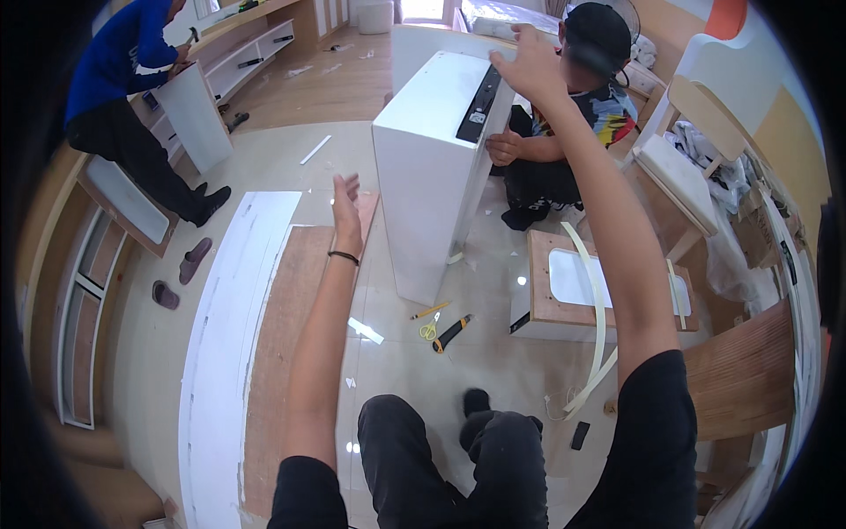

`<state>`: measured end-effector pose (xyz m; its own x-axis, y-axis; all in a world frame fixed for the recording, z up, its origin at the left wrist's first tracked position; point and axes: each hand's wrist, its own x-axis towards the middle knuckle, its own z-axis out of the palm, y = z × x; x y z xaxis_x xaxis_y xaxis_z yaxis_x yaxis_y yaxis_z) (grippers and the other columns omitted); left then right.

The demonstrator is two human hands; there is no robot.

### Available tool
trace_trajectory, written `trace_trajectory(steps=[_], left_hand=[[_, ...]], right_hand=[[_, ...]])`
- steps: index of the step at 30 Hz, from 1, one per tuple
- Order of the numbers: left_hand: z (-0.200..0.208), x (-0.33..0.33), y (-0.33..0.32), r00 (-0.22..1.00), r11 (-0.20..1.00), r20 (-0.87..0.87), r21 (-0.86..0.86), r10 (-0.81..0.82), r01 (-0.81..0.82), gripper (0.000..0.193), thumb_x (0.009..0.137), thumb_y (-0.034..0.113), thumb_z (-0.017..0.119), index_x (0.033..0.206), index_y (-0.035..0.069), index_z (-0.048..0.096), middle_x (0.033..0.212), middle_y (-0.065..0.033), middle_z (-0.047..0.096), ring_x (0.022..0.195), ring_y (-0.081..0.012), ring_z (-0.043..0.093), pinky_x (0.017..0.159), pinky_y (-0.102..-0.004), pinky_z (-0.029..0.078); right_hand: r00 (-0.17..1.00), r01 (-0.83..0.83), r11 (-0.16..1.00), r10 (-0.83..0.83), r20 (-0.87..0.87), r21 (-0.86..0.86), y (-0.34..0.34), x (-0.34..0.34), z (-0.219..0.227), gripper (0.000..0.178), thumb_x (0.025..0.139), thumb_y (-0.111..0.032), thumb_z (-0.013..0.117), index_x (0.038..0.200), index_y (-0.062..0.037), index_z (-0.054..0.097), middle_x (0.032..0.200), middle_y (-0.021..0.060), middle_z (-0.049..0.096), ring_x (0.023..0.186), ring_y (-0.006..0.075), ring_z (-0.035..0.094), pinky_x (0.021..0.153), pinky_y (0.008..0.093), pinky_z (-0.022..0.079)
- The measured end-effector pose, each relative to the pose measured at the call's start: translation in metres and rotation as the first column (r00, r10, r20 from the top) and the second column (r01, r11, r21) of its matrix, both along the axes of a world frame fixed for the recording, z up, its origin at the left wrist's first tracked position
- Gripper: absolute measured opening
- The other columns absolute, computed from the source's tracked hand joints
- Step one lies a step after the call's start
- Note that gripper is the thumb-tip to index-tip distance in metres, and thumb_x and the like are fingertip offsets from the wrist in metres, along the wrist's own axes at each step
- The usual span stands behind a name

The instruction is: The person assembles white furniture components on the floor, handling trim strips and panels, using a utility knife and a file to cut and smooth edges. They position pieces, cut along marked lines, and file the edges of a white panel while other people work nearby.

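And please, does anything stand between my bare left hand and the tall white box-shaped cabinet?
Nothing visible stands between your bare left hand and the tall white box-shaped cabinet; only a gap shows there. The flat brown wooden board lies lower, on the shiny pale tiled floor.

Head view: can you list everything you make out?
Cabinet box: 1, white, centre
Long panel: 1, white, left
Wooden board: 1, brown, beside panel
Utility knife: 1, black/yellow, lower centre
Scissors: 1, yellow, beside knife
Slippers: 2, mauve, left
Low box: 1, brown/white, right
Thin strips: several, cream, right
Chair: 1, white seat, right
Blue-topped worker: 1, blue/black, upper left
Capped worker: 1, multicoloured top, upper right
Person's legs: 2, dark, bottom
Left grip: 1, bare, left of cabinet box
Right grip: 1, bare, at cabinet box's top
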<state>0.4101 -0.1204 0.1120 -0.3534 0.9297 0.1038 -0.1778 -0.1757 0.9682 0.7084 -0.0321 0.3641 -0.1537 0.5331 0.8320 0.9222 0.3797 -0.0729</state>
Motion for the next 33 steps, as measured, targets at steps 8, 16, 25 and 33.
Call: trace_trajectory(steps=[8, 16, 25, 33], left_hand=[[-0.117, 0.034, -0.032, 0.747, 0.779, 0.582, -0.611, 0.321, 0.140, 0.101, 0.082, 0.066, 0.053, 0.153, 0.009, 0.009, 0.155, -0.0204, 0.015, 0.144, -0.0398, 0.014, 0.109, -0.0654, 0.019], [-0.078, 0.058, -0.029, 0.459, 0.746, 0.865, -0.441, 0.205, 0.499, 0.083, 0.081, 0.052, 0.060, 0.148, 0.012, 0.031, 0.156, -0.0181, 0.019, 0.143, -0.0433, 0.015, 0.107, -0.0713, 0.008], [-0.102, 0.075, -0.020, 0.406, 0.706, 0.853, -0.507, 0.328, 0.495, 0.064, 0.083, 0.028, 0.052, 0.137, -0.005, 0.043, 0.153, -0.0252, 0.024, 0.139, -0.0527, 0.017, 0.108, -0.0708, 0.003], [-0.133, 0.089, -0.041, 0.349, 0.815, 0.916, -0.352, 0.198, 0.461, 0.060, 0.088, 0.028, 0.041, 0.140, -0.001, 0.038, 0.154, -0.0218, 0.025, 0.142, -0.0470, 0.018, 0.109, -0.0704, 0.006]], right_hand=[[0.936, 0.103, 0.991, -0.067, 0.346, -0.088, 0.075, -0.069, 0.015, 0.085, 0.079, -0.068, 0.060, 0.133, -0.0037, 0.049, 0.122, 0.0215, 0.062, 0.114, 0.0358, 0.060, 0.096, 0.0456, 0.048], [0.870, 0.084, 0.924, 0.114, 0.480, -0.373, 0.146, -0.110, 0.028, 0.082, 0.074, -0.068, 0.065, 0.123, -0.0030, 0.059, 0.114, 0.0213, 0.066, 0.104, 0.0337, 0.065, 0.091, 0.0414, 0.050], [0.899, 0.087, 0.883, 0.131, 0.419, -0.462, 0.148, -0.120, 0.028, 0.073, 0.067, -0.054, 0.079, 0.111, 0.0031, 0.065, 0.108, 0.0256, 0.066, 0.100, 0.0395, 0.064, 0.088, 0.0453, 0.050], [0.859, -0.106, 0.875, 0.320, 0.400, -0.472, 0.134, -0.141, 0.037, 0.071, 0.065, -0.052, 0.082, 0.108, 0.0027, 0.066, 0.108, 0.0251, 0.066, 0.101, 0.0367, 0.064, 0.089, 0.0429, 0.050]])
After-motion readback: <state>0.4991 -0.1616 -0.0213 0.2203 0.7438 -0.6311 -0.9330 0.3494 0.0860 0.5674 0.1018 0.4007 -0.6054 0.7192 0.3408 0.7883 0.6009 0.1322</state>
